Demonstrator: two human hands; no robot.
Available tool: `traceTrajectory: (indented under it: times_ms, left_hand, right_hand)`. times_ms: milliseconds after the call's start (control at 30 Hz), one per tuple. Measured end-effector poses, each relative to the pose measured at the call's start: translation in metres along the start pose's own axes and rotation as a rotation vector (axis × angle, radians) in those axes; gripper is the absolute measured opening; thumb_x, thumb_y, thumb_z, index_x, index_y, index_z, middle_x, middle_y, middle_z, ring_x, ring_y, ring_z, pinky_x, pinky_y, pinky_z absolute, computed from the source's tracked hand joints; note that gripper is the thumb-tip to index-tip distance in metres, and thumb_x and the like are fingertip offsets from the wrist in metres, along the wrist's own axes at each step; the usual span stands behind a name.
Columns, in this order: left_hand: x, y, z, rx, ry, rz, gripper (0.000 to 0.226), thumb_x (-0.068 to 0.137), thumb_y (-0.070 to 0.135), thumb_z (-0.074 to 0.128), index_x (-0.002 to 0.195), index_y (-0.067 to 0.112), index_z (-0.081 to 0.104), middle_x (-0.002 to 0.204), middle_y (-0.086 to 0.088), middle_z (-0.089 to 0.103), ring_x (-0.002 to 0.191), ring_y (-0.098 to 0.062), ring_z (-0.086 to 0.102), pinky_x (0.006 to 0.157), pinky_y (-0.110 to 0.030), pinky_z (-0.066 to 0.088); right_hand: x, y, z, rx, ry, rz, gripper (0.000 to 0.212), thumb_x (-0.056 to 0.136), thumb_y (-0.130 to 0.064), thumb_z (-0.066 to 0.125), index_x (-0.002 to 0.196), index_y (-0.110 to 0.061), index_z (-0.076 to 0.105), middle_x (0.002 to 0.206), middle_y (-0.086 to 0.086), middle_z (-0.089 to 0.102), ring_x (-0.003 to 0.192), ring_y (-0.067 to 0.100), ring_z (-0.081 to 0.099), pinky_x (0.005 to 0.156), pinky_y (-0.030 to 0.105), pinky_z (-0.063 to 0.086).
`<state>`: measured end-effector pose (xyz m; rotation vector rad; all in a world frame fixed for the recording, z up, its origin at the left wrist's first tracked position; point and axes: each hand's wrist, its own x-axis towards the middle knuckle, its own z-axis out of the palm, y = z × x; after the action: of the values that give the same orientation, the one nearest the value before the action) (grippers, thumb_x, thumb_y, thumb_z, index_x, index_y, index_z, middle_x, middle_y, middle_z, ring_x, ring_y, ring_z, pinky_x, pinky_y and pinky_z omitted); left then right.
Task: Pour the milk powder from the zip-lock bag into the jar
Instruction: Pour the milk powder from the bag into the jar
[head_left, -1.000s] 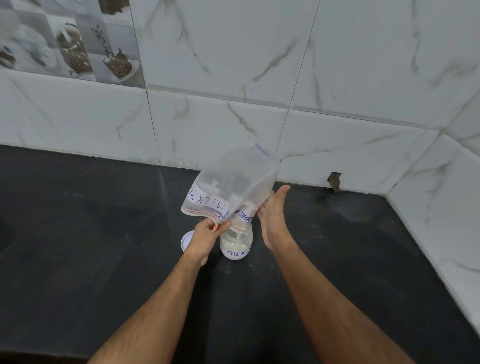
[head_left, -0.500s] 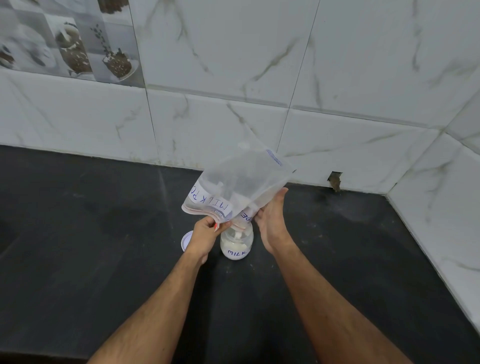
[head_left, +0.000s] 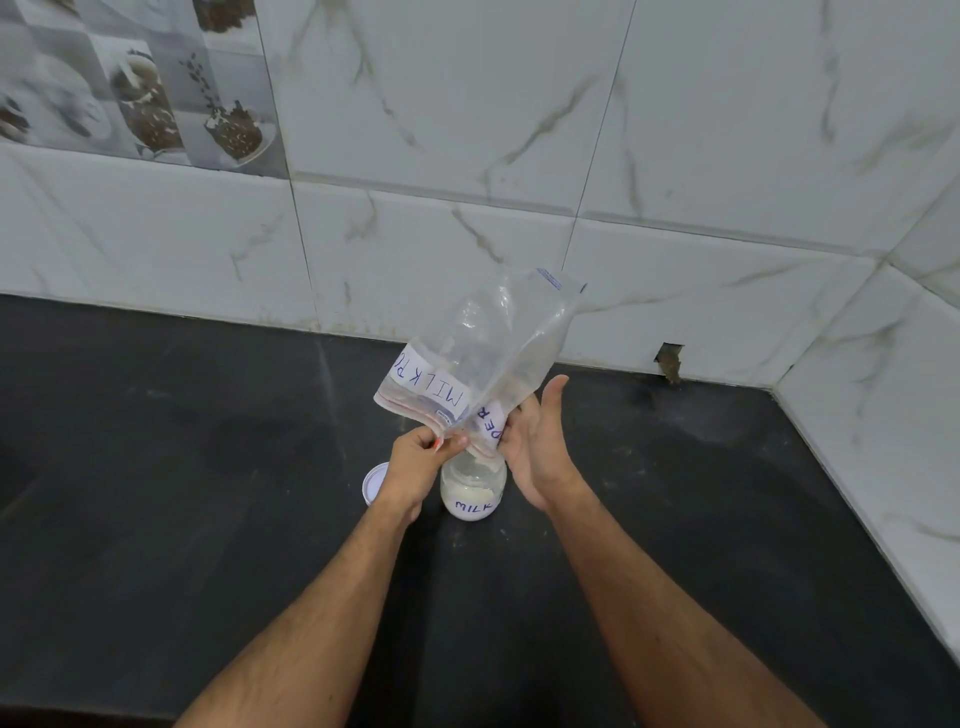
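A clear zip-lock bag (head_left: 488, 358) labelled "MILK POWDER" is held upside down, its mouth over a small glass jar (head_left: 472, 488). The jar stands on the black counter and holds white powder in its lower part, with a "MILK" label. My left hand (head_left: 421, 457) pinches the bag's zip edge just above the jar's mouth. My right hand (head_left: 535, 441) is flat with fingers extended, its palm against the bag's right side by the mouth. The bag looks almost drained, with only traces of powder.
The jar's white lid (head_left: 375, 483) lies on the black counter (head_left: 208, 467) left of the jar, partly behind my left wrist. Marble-look tiled walls (head_left: 675, 156) close the back and right, with a small hole (head_left: 670, 361) in the back wall's base.
The bag's upper end has swung and stretched upward to the right. My right hand went against the bag's side and now sits slightly off it with the thumb raised.
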<state>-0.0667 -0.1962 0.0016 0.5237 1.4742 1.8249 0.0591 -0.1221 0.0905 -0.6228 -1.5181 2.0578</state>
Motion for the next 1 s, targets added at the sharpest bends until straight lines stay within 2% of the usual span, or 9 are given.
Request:
traceTrajectory:
  times_ms: [100, 233, 300, 400, 533, 600, 800, 933, 1000]
  left_hand:
    - [0.001, 0.0, 0.001, 0.022, -0.014, 0.014, 0.007, 0.084, 0.004, 0.074, 0.091, 0.007, 0.075, 0.094, -0.002, 0.078, 0.09, -0.008, 0.072, 0.077, -0.016, 0.054]
    - [0.003, -0.002, -0.005, 0.042, -0.013, 0.001, 0.011, 0.084, 0.005, 0.075, 0.094, 0.009, 0.075, 0.099, -0.005, 0.078, 0.098, -0.014, 0.072, 0.083, -0.022, 0.051]
    - [0.003, -0.004, -0.007, 0.056, -0.016, -0.007, 0.013, 0.084, 0.007, 0.076, 0.097, 0.007, 0.075, 0.101, -0.008, 0.078, 0.099, -0.016, 0.071, 0.085, -0.024, 0.051]
    - [0.002, -0.005, -0.007, 0.065, -0.022, -0.005, 0.018, 0.084, 0.008, 0.076, 0.101, 0.003, 0.074, 0.103, -0.008, 0.077, 0.1, -0.017, 0.071, 0.086, -0.025, 0.052]
    - [0.002, -0.005, -0.012, 0.072, -0.001, -0.015, 0.016, 0.085, 0.007, 0.075, 0.1, 0.004, 0.074, 0.101, -0.003, 0.078, 0.098, -0.011, 0.071, 0.078, -0.015, 0.051]
    - [0.002, -0.006, -0.014, 0.08, 0.005, -0.004, 0.017, 0.085, 0.009, 0.075, 0.101, 0.007, 0.074, 0.104, -0.003, 0.077, 0.099, -0.011, 0.071, 0.077, -0.014, 0.051]
    - [0.006, -0.002, -0.009, 0.138, 0.018, 0.024, 0.017, 0.083, 0.011, 0.078, 0.1, 0.008, 0.075, 0.104, -0.002, 0.078, 0.102, -0.013, 0.071, 0.086, -0.024, 0.052]
    - [0.003, -0.001, -0.009, 0.169, 0.015, 0.046, 0.015, 0.084, 0.009, 0.077, 0.097, 0.013, 0.076, 0.1, 0.003, 0.078, 0.098, -0.009, 0.071, 0.08, -0.017, 0.052]
    - [0.002, -0.002, -0.014, 0.18, 0.031, 0.055, 0.012, 0.085, 0.006, 0.075, 0.096, 0.008, 0.076, 0.097, 0.003, 0.078, 0.095, -0.008, 0.07, 0.076, -0.013, 0.052]
  right_hand:
    - [0.0, -0.002, 0.004, -0.043, 0.009, -0.024, 0.089, 0.082, -0.08, 0.012, 0.143, -0.026, 0.048, 0.143, 0.004, 0.06, 0.134, 0.018, 0.055, 0.116, 0.045, 0.039]
    - [0.004, -0.001, -0.002, -0.04, 0.077, -0.085, 0.075, 0.084, -0.072, 0.012, 0.131, -0.032, 0.056, 0.127, -0.006, 0.07, 0.118, 0.007, 0.065, 0.095, 0.024, 0.054]
    - [0.007, 0.002, -0.005, -0.051, 0.104, -0.101, 0.073, 0.088, -0.071, 0.025, 0.137, -0.025, 0.054, 0.127, -0.001, 0.07, 0.117, 0.012, 0.067, 0.093, 0.027, 0.056]
    - [0.01, 0.003, -0.007, -0.15, 0.146, -0.122, 0.043, 0.102, -0.044, 0.048, 0.134, -0.016, 0.058, 0.127, 0.005, 0.071, 0.117, 0.023, 0.068, 0.099, 0.042, 0.055]
    - [0.014, -0.009, -0.013, -0.229, 0.294, -0.147, 0.02, 0.103, -0.019, 0.053, 0.109, -0.013, 0.071, 0.105, 0.003, 0.077, 0.1, 0.016, 0.073, 0.087, 0.033, 0.056]
    - [0.014, -0.012, -0.014, -0.307, 0.35, -0.185, 0.021, 0.1, -0.016, 0.056, 0.091, -0.013, 0.075, 0.089, 0.007, 0.077, 0.082, 0.01, 0.069, 0.079, 0.029, 0.054]
    - [0.012, -0.002, -0.007, -0.382, 0.396, -0.279, 0.023, 0.094, -0.022, 0.056, 0.081, -0.011, 0.07, 0.083, 0.021, 0.07, 0.076, 0.03, 0.066, 0.082, 0.059, 0.057]
    - [0.01, -0.013, -0.011, -0.426, 0.212, -0.184, 0.027, 0.089, 0.004, 0.047, 0.076, 0.001, 0.07, 0.071, 0.025, 0.071, 0.076, 0.038, 0.072, 0.079, 0.049, 0.061]
    - [0.012, -0.015, -0.014, -0.353, 0.24, -0.151, 0.025, 0.095, 0.002, 0.049, 0.089, -0.004, 0.072, 0.082, 0.018, 0.076, 0.082, 0.03, 0.076, 0.078, 0.04, 0.063]
